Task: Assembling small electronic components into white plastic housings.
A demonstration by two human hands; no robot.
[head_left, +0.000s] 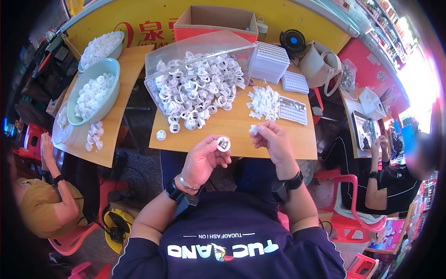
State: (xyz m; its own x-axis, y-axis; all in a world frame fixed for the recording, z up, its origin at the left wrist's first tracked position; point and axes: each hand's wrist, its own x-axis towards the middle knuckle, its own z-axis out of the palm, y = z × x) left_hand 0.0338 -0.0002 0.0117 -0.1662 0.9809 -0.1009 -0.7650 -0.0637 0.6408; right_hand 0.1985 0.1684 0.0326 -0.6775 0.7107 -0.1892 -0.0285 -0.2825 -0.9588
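My left hand point(203, 162) is closed around a round white plastic part point(224, 144), turned so that small metal pieces show inside its rim. My right hand point(275, 143) pinches a small white plastic piece point(253, 130) between thumb and fingertips. Both hands are held over the near edge of the wooden table point(223, 148), apart from each other. Beyond them lies a large heap of white ring-shaped parts point(200, 88) spilling from a clear plastic bin point(155, 63). To its right are a pile of small white pieces point(264, 103) and a white gridded tray point(292, 110) with metal bits along its far rows.
A stack of white trays point(269, 60) stands at the back right, near a black fan point(292, 41) and a beige bag point(318, 63). An open carton point(216, 21) is behind the bin. Pale green basins point(116, 88) fill the left table. People sit on both sides.
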